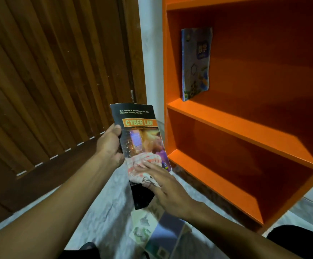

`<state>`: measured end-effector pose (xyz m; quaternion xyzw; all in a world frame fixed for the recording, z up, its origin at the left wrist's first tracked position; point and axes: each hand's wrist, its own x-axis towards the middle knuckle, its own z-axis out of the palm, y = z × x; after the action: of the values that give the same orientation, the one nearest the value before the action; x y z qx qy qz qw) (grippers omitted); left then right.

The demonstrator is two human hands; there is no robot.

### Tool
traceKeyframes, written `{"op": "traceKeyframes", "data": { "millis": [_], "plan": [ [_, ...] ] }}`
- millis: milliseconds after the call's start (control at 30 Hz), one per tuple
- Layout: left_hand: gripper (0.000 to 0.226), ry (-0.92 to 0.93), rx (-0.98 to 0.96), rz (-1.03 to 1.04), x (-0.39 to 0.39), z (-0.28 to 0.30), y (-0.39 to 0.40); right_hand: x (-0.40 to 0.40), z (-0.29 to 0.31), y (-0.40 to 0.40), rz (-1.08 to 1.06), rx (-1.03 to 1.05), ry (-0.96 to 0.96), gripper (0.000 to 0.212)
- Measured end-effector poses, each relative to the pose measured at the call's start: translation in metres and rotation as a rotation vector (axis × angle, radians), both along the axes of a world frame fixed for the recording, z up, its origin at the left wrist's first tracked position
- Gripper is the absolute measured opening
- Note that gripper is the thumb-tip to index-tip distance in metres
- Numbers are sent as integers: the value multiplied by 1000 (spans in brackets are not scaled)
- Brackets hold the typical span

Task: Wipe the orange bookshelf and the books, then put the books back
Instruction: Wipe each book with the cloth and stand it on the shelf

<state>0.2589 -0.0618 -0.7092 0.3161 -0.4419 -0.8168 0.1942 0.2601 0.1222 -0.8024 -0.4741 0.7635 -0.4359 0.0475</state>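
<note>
My left hand grips the left edge of a black book titled "Cyber Law" and holds it up in front of me. A red-and-white cloth lies on the lower part of the cover, pressed flat under the straight fingers of my right hand. To the right stands the orange bookshelf, with one blue book upright against the left wall of its middle compartment. The other shelves in view are bare.
Other books lie in a pile on the grey marble floor below my hands. A brown slatted wooden door fills the left. A white wall strip separates door and shelf.
</note>
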Motion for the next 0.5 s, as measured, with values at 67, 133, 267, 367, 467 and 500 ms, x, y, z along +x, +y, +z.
{"op": "traceKeyframes", "data": {
  "millis": [67,133,267,367,467,500],
  "plan": [
    [25,8,-41,25,2,-3,-8,1,-4,0,10,45,0,41],
    [23,14,-97,38,4,-5,-14,2,-4,0,16,16,14,35],
    [26,19,-231,13,7,-5,-17,3,4,1,21,-22,-195,27],
    [32,48,-365,-31,10,0,-13,-11,2,0,-141,-66,-329,25],
    [35,101,-485,-131,13,5,-13,-28,5,5,-371,-175,-507,13],
    [35,113,-529,-182,14,7,-13,-36,4,8,-422,-202,-567,24]
  ]
}}
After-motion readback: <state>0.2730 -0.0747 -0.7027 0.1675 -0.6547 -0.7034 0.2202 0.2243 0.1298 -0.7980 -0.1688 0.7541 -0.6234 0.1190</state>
